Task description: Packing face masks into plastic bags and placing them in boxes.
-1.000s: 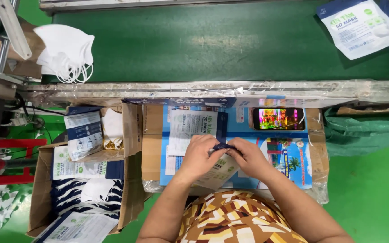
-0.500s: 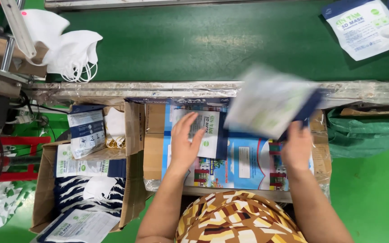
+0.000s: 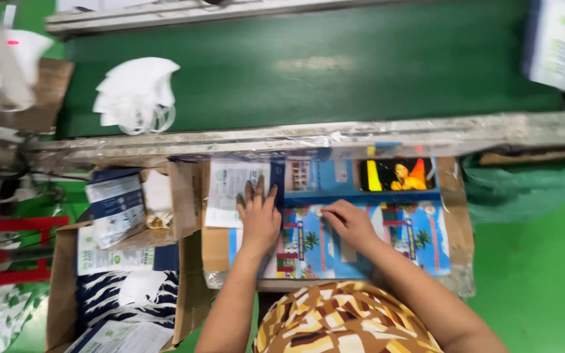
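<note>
My left hand [image 3: 258, 216] lies flat, fingers spread, on a white printed packet [image 3: 230, 189] at the left of a colourful picture-covered work board [image 3: 400, 229]. My right hand [image 3: 348, 222] rests fingers-down on the board just to the right, holding nothing that I can see. A finished white-and-blue packet [image 3: 564, 46] lies blurred on the green conveyor belt [image 3: 335, 72] at the top right. A pile of white face masks [image 3: 135, 95] sits on the belt at the left.
A cardboard box [image 3: 63, 287] at the lower left holds packets and loose masks. More blue-and-white packets [image 3: 116, 202] stand beside it. A phone with a lit screen [image 3: 397, 175] lies on the board's far edge. A taped metal rail [image 3: 308, 137] separates board and belt.
My right hand carried the filled packet up and to the right, let it go onto the belt and came back down to the board. My left hand stayed on the white packet.
</note>
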